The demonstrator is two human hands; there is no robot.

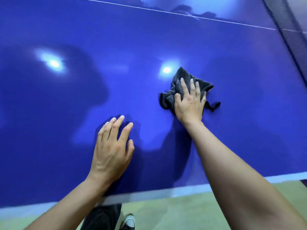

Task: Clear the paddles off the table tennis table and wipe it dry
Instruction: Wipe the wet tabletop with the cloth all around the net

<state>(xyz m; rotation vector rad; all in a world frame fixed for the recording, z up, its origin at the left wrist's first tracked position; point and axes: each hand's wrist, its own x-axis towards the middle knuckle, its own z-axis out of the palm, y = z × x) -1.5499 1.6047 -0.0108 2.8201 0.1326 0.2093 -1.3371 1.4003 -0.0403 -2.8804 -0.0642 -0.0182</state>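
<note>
While no paddles show on the table [49,130], wiping is the step in hand.
Right hand [189,105] presses a dark cloth [181,74] onto the tabletop with flat fingers; left hand [111,153] rests spread and empty beside it. The next move probably calls for sweeping the cloth over unwiped areas under even pressure.

One head-worn view, close over the blue table [149,39], looking forward and down — net [282,22] at two o'clock, near edge at six.
</note>
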